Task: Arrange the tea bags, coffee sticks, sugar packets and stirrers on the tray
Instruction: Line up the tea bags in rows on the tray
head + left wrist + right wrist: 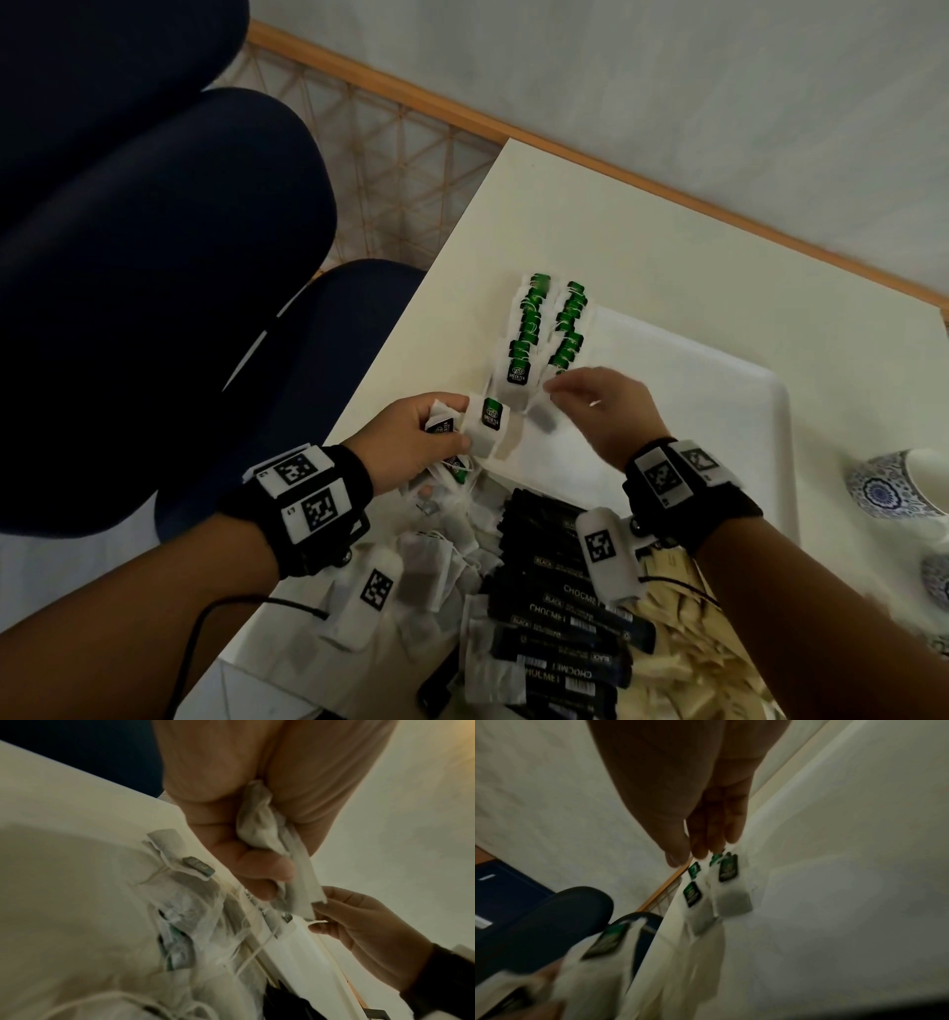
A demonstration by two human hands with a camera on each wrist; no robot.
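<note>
The left hand (411, 437) is gripping a small bunch of tea bags (485, 424), its thumb and curled fingers (267, 866) closing round the crumpled paper, at about 7 o'clock from the middle of the head view. The right hand (601, 406) is hovering just at 3 o'clock of that bunch with its fingers (716, 829) extended and loosely together, holding nothing (the right wrist view is blurred, but the fingertips are plainly bare). Two rows of tea bags with green tags (544, 329) are lying at 12 o'clock of the hands, along the near-left edge of the white tray (719, 390). A loose heap of tea bags (431, 560) is sitting at 6 o'clock, with black coffee sticks (560, 606) beside it and pale packets (688, 647) at 5 o'clock. A patterned cup (893, 488) is standing at 3 o'clock on the table (667, 231).
</note>
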